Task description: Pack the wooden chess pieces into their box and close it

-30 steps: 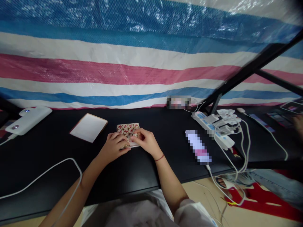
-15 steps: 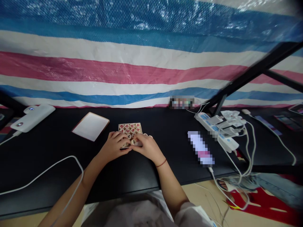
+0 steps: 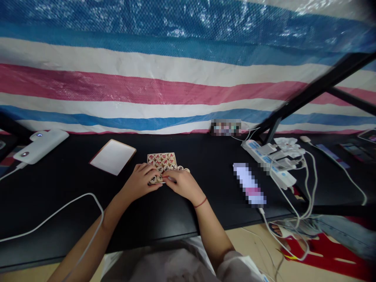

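Observation:
A shallow cream box (image 3: 175,156) holds rows of round Chinese chess pieces, red-lettered (image 3: 158,162) at the back and black-lettered ones (image 3: 159,169) nearer me. My left hand (image 3: 143,179) is curled around the box's left front side, thumb along the front edge and fingertips over the pieces. From the right, my right hand (image 3: 183,182) reaches in with thumb and index finger closed at a black-lettered piece (image 3: 160,178) in the front row. Several loose pieces (image 3: 180,168) lie just right of the box, partly hidden by that hand.
A white-topped square lid or tray (image 3: 113,156) lies left of the box. Further left is a white device (image 3: 41,147) with a cable. To the right are a phone (image 3: 249,184), a power strip (image 3: 268,162) and tangled white cables. A striped sheet (image 3: 176,90) hangs behind the black table.
The piece between my right fingers has shifted left and down into the front row. My right fingertips have drawn back slightly, uncovering more black-lettered pieces. My left hand stays nearly still.

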Available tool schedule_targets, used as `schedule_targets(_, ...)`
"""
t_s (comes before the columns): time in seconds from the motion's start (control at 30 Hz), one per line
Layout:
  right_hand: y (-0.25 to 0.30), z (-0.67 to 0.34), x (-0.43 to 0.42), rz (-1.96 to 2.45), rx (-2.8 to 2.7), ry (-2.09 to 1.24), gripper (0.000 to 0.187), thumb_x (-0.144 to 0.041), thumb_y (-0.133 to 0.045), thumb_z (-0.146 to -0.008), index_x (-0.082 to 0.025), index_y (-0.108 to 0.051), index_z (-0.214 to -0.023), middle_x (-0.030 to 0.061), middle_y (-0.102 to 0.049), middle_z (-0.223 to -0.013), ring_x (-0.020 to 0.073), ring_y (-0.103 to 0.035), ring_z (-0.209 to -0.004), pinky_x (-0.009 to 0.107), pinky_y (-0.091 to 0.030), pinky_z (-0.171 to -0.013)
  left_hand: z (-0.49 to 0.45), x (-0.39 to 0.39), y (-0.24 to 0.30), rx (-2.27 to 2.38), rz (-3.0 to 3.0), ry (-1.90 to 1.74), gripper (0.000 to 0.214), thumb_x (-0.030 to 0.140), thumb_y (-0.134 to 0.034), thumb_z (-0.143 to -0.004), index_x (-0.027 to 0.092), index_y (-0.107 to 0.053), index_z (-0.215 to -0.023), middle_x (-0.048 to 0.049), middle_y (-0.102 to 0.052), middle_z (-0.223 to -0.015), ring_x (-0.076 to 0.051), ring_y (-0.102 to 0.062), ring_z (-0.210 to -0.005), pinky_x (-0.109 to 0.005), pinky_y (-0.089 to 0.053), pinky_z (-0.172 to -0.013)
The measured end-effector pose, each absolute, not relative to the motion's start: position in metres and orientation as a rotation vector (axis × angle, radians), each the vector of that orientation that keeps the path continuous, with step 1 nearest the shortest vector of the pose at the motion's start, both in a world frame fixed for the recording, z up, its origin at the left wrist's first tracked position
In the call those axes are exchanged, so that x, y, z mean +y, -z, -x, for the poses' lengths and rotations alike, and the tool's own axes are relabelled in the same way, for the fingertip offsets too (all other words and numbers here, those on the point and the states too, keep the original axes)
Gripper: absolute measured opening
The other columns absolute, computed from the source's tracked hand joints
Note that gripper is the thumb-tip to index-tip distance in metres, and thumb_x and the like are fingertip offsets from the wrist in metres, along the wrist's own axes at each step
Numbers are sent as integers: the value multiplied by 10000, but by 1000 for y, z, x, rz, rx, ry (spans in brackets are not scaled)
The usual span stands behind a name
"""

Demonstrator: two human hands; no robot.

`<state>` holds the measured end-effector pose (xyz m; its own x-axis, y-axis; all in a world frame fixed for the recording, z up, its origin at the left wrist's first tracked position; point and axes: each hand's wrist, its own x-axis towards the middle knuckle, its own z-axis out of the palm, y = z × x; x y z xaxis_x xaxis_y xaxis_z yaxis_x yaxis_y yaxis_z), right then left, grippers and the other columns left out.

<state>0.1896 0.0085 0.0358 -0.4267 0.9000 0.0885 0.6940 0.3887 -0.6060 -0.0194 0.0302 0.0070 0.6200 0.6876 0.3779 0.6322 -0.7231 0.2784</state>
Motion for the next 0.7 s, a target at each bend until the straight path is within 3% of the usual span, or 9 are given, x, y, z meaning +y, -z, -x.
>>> schedule_targets(0.23, -37, -220, 17, 1405, -1923, -670, 215, -183, -484, -887, -209, -681, -969, 23, -719, -946, 135, -640, -724, 242, -468, -712, 13, 28, -10, 1193, -2714, -815, 209, 370, -648, -818, 259, -690, -991, -62, -647, -1123, -269, -531, -1092, -434, -382, -946)
schedule_targets(0.43, -28, -241, 24, 1553, -2118, -541, 430, -130, -607, -714, -203, -642, -1136, 71, -662, -1148, 230, -593, -997, 363, -448, -902, 3, 28, -4, 1162, -2749, -718, 341, 397, -667, -797, 280, -675, -1117, -85, -560, -1349, -329, -432, -1285, -517, -311, -1062)
schedule_targets(0.7, -21, -238, 29, 1496, -2154, -645, 328, -64, -543, -784, -187, -690, -1051, 70, -677, -1075, 186, -603, -954, 357, -422, -920, -1, 28, 5, 1233, -2685, -712, 328, 355, -615, -846, 262, -641, -1159, -79, -563, -1340, -293, -454, -1286, -502, -297, -1118)
